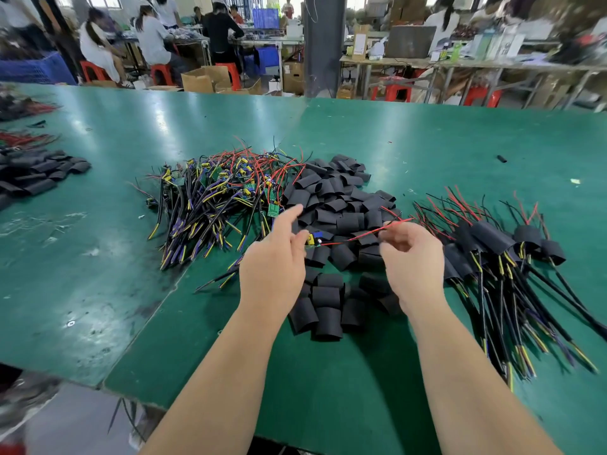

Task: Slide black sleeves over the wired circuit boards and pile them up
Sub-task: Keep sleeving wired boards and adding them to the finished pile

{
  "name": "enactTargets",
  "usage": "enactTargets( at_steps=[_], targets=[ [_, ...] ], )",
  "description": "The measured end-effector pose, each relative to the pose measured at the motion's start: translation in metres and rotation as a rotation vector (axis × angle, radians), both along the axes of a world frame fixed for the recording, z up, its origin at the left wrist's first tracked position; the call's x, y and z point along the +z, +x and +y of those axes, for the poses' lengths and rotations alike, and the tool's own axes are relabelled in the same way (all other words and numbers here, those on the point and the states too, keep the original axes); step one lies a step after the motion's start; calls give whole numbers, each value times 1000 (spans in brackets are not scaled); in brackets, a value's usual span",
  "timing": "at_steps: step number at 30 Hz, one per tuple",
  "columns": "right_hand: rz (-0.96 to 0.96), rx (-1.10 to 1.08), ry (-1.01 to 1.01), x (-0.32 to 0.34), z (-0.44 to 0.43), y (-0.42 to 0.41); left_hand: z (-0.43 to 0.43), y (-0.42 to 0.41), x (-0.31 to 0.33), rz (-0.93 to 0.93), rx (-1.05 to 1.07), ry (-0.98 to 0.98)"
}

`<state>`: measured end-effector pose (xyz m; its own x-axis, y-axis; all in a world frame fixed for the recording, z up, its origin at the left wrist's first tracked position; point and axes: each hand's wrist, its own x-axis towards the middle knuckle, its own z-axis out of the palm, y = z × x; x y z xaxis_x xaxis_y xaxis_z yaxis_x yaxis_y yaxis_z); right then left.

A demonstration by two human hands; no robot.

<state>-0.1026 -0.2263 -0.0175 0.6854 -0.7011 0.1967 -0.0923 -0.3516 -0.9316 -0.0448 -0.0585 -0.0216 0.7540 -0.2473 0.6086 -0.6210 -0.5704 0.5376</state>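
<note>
Pinch grips: left hand [272,270] on circuit board [313,240], right hand [412,257] on red wire [361,237].

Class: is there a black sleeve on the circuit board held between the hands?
No, the circuit board at the left hand is bare, its blue and yellow parts showing.

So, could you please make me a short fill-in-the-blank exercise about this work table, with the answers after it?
1. The left hand holds a small circuit board; the right hand pinches its ____ wire.
2. The loose black sleeves lie ____ the bare boards and the sleeved boards.
3. The sleeved boards are piled on the person's ____ side.
4. The table top is ____.
Missing words: red; between; right; green.
</note>
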Motion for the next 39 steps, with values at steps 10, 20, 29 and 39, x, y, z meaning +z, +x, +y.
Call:
enactTargets(
  at_steps=[10, 20, 29, 39],
  targets=[
    [440, 22, -512, -6, 1, 1, 8, 5, -1, 34, -8, -172],
    [468, 184, -549, -5, 8, -2, 5, 10, -6, -15, 201, -221],
    [415, 249, -629, 16, 7, 42, 5, 23, -11, 55, 357, -259],
    [711, 453, -845, 15, 4, 113, 5, 31, -11, 163, 271, -368]
  ],
)
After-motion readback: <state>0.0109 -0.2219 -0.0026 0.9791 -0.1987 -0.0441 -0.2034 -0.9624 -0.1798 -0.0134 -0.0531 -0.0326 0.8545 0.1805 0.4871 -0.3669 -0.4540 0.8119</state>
